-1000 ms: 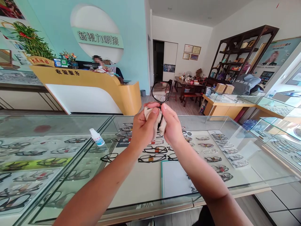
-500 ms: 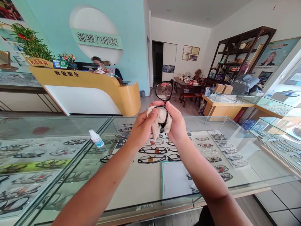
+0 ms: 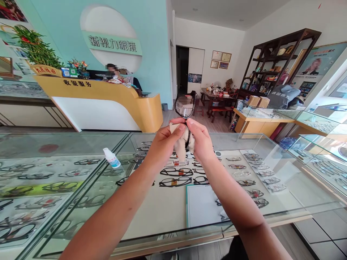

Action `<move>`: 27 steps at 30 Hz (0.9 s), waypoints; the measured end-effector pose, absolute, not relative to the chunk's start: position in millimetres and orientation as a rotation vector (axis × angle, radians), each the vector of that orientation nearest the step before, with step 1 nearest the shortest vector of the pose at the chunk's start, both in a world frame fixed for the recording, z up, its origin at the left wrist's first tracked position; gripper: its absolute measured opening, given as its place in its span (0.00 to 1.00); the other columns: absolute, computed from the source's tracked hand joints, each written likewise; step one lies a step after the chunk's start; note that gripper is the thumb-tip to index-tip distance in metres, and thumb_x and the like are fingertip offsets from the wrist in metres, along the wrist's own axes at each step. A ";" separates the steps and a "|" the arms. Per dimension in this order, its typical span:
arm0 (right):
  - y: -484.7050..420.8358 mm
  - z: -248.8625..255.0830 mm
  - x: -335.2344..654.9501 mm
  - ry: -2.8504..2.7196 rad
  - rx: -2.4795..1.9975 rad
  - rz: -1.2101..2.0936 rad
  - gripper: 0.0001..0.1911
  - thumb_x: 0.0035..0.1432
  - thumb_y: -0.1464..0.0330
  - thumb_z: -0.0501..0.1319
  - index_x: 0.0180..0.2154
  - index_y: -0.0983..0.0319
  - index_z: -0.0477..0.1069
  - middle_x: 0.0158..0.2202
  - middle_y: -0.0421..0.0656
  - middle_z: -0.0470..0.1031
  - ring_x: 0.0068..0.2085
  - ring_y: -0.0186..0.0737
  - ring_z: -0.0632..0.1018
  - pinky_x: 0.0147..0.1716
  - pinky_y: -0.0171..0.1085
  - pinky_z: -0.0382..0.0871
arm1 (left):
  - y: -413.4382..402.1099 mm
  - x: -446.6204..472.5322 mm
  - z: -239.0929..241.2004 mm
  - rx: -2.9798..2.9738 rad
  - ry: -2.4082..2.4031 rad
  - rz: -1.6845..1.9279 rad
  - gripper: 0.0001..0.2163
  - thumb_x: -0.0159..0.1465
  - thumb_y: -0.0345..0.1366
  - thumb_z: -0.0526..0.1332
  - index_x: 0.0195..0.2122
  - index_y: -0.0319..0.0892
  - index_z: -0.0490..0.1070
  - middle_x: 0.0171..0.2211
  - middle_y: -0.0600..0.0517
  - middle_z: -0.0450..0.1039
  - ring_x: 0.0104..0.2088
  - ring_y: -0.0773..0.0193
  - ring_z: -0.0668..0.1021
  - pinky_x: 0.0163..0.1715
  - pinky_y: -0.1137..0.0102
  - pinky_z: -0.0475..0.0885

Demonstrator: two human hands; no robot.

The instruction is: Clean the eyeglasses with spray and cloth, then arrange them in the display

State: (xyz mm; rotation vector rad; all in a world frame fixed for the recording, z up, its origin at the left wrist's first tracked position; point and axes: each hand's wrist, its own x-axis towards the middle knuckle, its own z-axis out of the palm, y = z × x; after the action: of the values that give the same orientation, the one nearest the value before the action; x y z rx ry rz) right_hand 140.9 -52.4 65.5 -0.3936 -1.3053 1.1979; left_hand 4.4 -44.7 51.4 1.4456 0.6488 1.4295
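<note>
A pair of black-framed glasses (image 3: 185,105) is held on end above the glass display case, one lens up and the other down between my hands. My left hand (image 3: 168,141) is closed, its thumb pressing a beige cleaning cloth (image 3: 180,146) against the lower lens. On the other side, my right hand (image 3: 200,139) grips the frame near the bridge, with part of the cloth under its fingers. The cloth and fingers hide most of the lower lens. A white spray bottle (image 3: 111,158) stands on the glass to the left of my hands.
The glass display case (image 3: 151,220) holds rows of glasses (image 3: 176,172) and a white board (image 3: 202,206). Across the room are a yellow counter (image 3: 150,112) with a person behind it, a dark wooden table (image 3: 217,96), and another person bending by the right-hand cases.
The glasses have moved slightly left and turned in my hands. My right fingers have shifted to the bridge, and the cloth now covers more of the lower lens.
</note>
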 end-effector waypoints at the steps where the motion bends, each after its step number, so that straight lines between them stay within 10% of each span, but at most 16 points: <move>1: -52.7 65.3 141.1 -1.306 -0.384 1.201 0.20 0.69 0.46 0.66 0.43 0.53 0.89 0.46 0.42 0.89 0.53 0.49 0.86 0.53 0.43 0.83 | -44.9 4.4 51.8 1.441 0.642 1.428 0.23 0.65 0.60 0.75 0.32 0.44 0.78 0.25 0.54 0.73 0.25 0.66 0.72 0.27 0.68 0.67; 10: -54.3 65.2 142.2 -1.281 -0.397 1.196 0.19 0.68 0.47 0.67 0.41 0.53 0.89 0.45 0.43 0.88 0.54 0.51 0.86 0.60 0.47 0.81 | -48.8 4.6 57.0 1.475 0.647 1.378 0.26 0.60 0.57 0.80 0.26 0.42 0.73 0.23 0.54 0.71 0.24 0.67 0.70 0.26 0.69 0.64; 17: -52.9 68.1 140.4 -1.228 -0.349 1.229 0.18 0.68 0.50 0.66 0.39 0.55 0.88 0.45 0.44 0.90 0.50 0.50 0.86 0.58 0.46 0.82 | -50.2 3.1 56.8 1.489 0.658 1.337 0.23 0.59 0.52 0.82 0.48 0.44 0.82 0.24 0.57 0.74 0.24 0.66 0.73 0.26 0.69 0.67; 27: -49.3 71.7 143.3 -1.146 -0.378 1.337 0.20 0.62 0.46 0.72 0.36 0.56 0.86 0.46 0.45 0.90 0.48 0.49 0.87 0.50 0.44 0.84 | -53.0 4.4 62.0 1.583 0.709 1.260 0.21 0.59 0.54 0.81 0.37 0.43 0.80 0.22 0.55 0.70 0.20 0.68 0.68 0.18 0.70 0.59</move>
State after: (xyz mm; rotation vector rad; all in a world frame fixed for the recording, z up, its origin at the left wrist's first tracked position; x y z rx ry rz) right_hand 143.3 -49.3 71.7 -0.3778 -1.1458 1.3375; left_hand 4.4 -53.0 62.0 1.5828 0.7089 1.2603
